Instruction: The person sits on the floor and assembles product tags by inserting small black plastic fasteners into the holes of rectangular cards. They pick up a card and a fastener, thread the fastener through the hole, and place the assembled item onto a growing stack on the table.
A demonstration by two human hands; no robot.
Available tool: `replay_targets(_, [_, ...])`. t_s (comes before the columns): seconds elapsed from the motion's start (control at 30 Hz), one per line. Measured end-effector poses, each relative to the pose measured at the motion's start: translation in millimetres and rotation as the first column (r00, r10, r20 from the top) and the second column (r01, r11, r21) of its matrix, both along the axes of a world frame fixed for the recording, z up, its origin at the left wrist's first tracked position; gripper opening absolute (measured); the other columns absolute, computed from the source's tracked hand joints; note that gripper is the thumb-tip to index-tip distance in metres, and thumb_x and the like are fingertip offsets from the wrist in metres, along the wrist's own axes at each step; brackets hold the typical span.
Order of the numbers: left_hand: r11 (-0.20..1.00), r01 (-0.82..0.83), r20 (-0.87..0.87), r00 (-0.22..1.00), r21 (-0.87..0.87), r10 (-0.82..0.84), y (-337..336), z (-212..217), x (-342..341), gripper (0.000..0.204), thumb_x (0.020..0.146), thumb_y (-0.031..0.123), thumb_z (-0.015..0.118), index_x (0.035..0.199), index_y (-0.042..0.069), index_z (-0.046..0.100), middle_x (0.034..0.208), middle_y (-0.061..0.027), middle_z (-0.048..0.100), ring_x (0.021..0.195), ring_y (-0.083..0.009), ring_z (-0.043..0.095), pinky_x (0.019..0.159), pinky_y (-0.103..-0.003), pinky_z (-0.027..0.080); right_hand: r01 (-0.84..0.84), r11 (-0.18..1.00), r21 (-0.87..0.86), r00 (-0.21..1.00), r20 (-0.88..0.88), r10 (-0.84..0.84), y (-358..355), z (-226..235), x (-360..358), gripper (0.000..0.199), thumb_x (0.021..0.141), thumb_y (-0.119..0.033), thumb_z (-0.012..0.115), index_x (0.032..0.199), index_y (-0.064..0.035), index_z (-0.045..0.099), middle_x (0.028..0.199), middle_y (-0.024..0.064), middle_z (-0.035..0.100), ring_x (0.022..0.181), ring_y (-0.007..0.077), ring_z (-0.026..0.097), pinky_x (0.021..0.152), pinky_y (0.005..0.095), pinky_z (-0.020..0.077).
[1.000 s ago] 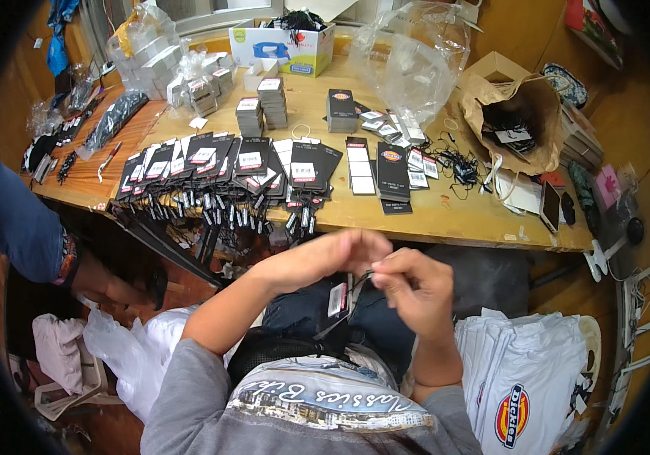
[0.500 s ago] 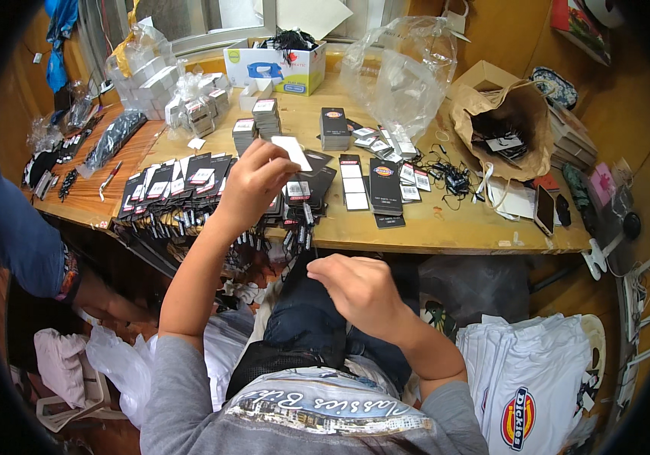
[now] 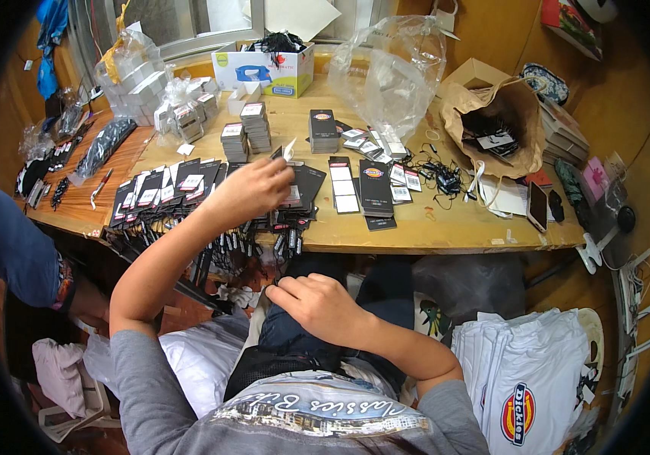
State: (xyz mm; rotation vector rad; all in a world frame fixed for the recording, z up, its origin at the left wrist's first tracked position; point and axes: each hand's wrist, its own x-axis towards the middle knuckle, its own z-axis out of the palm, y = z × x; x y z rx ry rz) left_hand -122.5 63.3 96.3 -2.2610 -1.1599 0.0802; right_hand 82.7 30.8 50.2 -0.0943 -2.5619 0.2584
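Observation:
My left hand (image 3: 262,184) is closed over the near edge of the table, pinching a hang tag (image 3: 288,149) that shows almost edge-on, white and black. Under and beside it, black hang tags (image 3: 150,189) with white barcode stickers lie overlapped in a row, their black strings (image 3: 226,246) dangling off the table edge. Lower, above my lap, my right hand (image 3: 317,305) has its fingers pressed together; a small dark bit shows at the fingertips, too small to name. Just beyond the left hand stand stacks of tags (image 3: 256,125).
Right of the hands lie a black tag pile (image 3: 375,189), a white sticker strip (image 3: 344,186) and tangled black strings (image 3: 446,176). Further back stand a box (image 3: 294,76), a clear bag (image 3: 385,76) and a paper bag (image 3: 461,98). Folded white shirts (image 3: 522,364) sit lower right; another person's sleeve (image 3: 14,235) is at left.
My left hand has come down a little, and the tag in it has turned from face-on to nearly edge-on. My right hand has moved left and lower, toward my lap.

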Motion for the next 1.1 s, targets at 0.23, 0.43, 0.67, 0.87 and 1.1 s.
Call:
replay_targets(0.23, [0.999, 0.036, 0.444, 0.896, -0.027, -0.02, 29, -3, 4, 0.012, 0.067, 0.013, 0.055, 0.077, 0.008, 0.058, 0.09, -0.0068, 0.051, 0.088, -0.023, 0.048, 0.075, -0.033, 0.04, 0.429, 0.878, -0.212, 0.891, -0.062, -0.45, 122, 30, 20, 0.022, 0.065, -0.01, 0.063, 0.085, -0.0012, 0.058, 0.083, 0.0124, 0.059, 0.077, 0.0263, 0.055, 0.07, 0.0329, 0.0432])
replay_targets(0.43, [0.848, -0.222, 0.527, 0.7, -0.481, 0.482, 127, -41, 28, 0.071, 0.054, 0.047, 0.07, 0.1, -0.004, 0.051, 0.105, -0.0221, 0.046, 0.101, -0.0333, 0.045, 0.086, -0.036, 0.037, 0.561, 0.823, -0.082, 0.698, 0.581, -0.418, 238, 32, 20, 0.084, 0.044, -0.03, 0.079, 0.117, -0.0081, 0.044, 0.117, 0.0145, 0.042, 0.111, 0.0322, 0.035, 0.093, 0.0357, 0.0313])
replay_targets(0.67, [0.809, -0.318, 0.457, 0.697, -0.494, 0.553, 138, -50, 30, 0.081, 0.039, 0.049, 0.076, 0.096, -0.004, 0.053, 0.102, -0.0229, 0.047, 0.096, -0.0359, 0.046, 0.084, -0.038, 0.038, 0.557, 0.829, -0.058, 0.672, 0.618, -0.408, 234, 32, 3, 0.078, 0.042, -0.024, 0.081, 0.111, -0.0103, 0.047, 0.112, 0.0122, 0.045, 0.109, 0.0287, 0.038, 0.091, 0.0357, 0.0337])
replay_targets(0.87, [0.786, -0.351, 0.499, 0.623, -0.509, 0.602, 141, -53, 32, 0.077, 0.038, 0.045, 0.078, 0.093, -0.004, 0.054, 0.101, -0.0228, 0.048, 0.094, -0.0339, 0.048, 0.082, -0.035, 0.04, 0.517, 0.807, -0.285, 0.845, 0.321, -0.428, 243, 22, 3, 0.054, 0.045, -0.007, 0.077, 0.092, -0.0034, 0.052, 0.089, 0.0105, 0.052, 0.086, 0.0228, 0.05, 0.075, 0.0304, 0.0413])
replay_targets(1.1, [0.741, -0.397, 0.415, 0.64, -0.541, 0.647, 145, -47, 30, 0.077, 0.04, 0.05, 0.076, 0.089, -0.006, 0.057, 0.098, -0.0211, 0.053, 0.099, -0.0317, 0.047, 0.084, -0.034, 0.039, 0.294, 0.507, -0.81, 0.9, 0.056, -0.433, 234, 40, 23, 0.028, 0.063, 0.002, 0.066, 0.087, -0.0066, 0.056, 0.068, 0.0045, 0.058, 0.049, 0.0042, 0.047, 0.037, 0.0188, 0.033])
